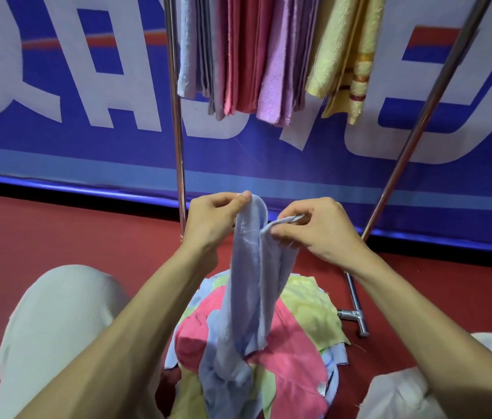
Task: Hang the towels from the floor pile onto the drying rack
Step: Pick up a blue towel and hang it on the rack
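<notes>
A light blue towel (250,285) hangs in front of me, its lower end still trailing into the floor pile (296,343) of pink, yellow-green and blue towels. My left hand (211,222) pinches the towel's top edge. My right hand (314,228) pinches another part of that edge just to the right. Above, the drying rack (178,116) carries several hung towels: pale blue, grey, pink, lilac and yellow (344,55).
The rack's steel legs (420,122) slant down to a foot bar (356,309) on the red floor right of the pile. A blue and white banner (57,101) covers the wall behind. My knees in pale trousers (54,328) flank the pile.
</notes>
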